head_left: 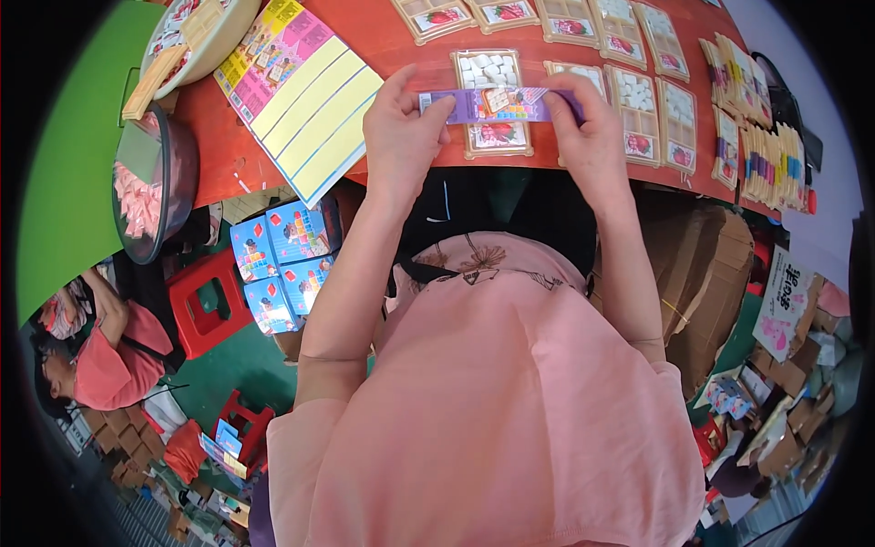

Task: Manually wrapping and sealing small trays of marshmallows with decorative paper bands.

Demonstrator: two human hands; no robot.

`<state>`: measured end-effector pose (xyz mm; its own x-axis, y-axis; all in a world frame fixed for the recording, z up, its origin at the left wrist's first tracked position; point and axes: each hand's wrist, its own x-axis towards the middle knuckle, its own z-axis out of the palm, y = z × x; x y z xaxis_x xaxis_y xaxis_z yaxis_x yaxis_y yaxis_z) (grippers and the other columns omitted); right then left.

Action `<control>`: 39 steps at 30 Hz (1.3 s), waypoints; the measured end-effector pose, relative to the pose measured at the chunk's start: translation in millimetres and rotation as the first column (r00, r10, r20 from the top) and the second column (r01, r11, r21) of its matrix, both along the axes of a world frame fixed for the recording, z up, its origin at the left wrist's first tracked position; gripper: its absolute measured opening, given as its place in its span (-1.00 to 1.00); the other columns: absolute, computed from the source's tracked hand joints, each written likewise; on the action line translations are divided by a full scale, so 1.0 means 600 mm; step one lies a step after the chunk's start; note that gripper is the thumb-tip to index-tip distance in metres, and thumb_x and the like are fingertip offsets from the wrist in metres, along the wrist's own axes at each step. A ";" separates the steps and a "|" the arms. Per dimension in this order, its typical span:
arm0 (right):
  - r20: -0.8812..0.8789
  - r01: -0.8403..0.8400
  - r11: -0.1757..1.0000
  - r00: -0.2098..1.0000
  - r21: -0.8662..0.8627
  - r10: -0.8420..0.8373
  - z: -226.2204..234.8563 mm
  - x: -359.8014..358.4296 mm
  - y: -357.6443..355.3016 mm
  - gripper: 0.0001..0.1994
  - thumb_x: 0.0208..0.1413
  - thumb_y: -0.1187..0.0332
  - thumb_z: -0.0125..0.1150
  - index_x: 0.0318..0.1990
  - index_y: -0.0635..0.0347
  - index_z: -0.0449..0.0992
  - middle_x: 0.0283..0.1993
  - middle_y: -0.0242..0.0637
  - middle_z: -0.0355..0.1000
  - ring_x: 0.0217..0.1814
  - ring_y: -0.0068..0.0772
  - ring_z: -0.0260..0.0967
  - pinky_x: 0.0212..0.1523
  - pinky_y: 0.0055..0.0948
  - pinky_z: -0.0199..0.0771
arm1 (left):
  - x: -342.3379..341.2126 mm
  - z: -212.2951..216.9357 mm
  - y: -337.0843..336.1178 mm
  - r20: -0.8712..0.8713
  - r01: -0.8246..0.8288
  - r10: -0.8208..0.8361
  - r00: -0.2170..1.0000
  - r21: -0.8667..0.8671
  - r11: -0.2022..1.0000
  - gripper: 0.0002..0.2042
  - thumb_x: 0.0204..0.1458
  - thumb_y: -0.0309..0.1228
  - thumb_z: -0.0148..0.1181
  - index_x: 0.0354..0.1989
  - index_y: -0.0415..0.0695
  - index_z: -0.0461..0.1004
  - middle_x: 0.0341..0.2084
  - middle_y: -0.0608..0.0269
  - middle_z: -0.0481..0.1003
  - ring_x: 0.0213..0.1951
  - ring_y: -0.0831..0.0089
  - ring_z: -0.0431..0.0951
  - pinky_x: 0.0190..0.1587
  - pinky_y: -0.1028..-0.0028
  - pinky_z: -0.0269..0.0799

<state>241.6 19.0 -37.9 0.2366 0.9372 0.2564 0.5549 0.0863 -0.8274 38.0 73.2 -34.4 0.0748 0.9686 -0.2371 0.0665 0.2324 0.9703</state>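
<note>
The purple card strip [499, 105] you are holding is long and narrow, printed with small coloured squares along its face and a pale picture patch near its middle. It lies level, stretched between your two hands just above the near edge of the red table [383, 41]. Your left hand [401, 137] has its fingers [436, 108] pinched together on the strip's left end, and your right hand [588, 137] has its fingers clamped on the right end. Directly beneath the strip sits a clear tray [492, 100] filled with white pieces, with a red fruit picture at its near end. More such trays [638, 91] lie in a row to the right. To the left lies a yellow striped sheet [305, 96].
</note>
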 end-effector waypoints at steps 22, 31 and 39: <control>0.747 -0.144 0.985 0.645 -0.091 0.163 -0.019 -0.053 -0.040 -0.58 0.00 0.47 0.20 0.07 -0.10 0.58 -0.26 -0.34 0.36 -0.28 -0.30 0.48 -0.42 -0.31 0.54 | -0.015 -0.036 -0.052 -0.687 0.313 0.148 0.712 0.499 0.808 -0.80 0.10 -0.55 0.23 -0.12 -0.27 0.42 -0.39 -0.12 0.57 -0.29 -0.14 0.57 -0.22 0.10 0.50; 0.714 -0.277 0.957 0.654 -0.082 0.250 -0.023 -0.070 -0.079 -0.55 -0.03 0.46 0.22 0.08 -0.08 0.58 -0.27 -0.35 0.34 -0.29 -0.35 0.47 -0.38 -0.39 0.54 | -0.090 -0.031 -0.163 -0.445 -0.192 0.241 0.863 0.153 0.969 -0.62 0.10 -0.46 0.34 0.05 -0.30 0.40 -0.18 0.06 0.56 -0.52 0.55 0.49 -0.43 0.51 0.42; 0.676 -0.286 0.956 0.691 -0.069 0.255 -0.030 -0.072 -0.087 -0.53 -0.07 0.50 0.22 0.08 -0.07 0.58 -0.26 -0.32 0.37 -0.34 -0.31 0.49 -0.36 -0.37 0.56 | -0.062 -0.058 -0.143 0.479 0.151 0.181 0.859 -0.575 0.804 -0.67 0.19 -0.29 0.30 0.03 -0.21 0.48 -0.20 0.24 0.61 -0.31 0.53 0.60 -0.48 0.52 0.42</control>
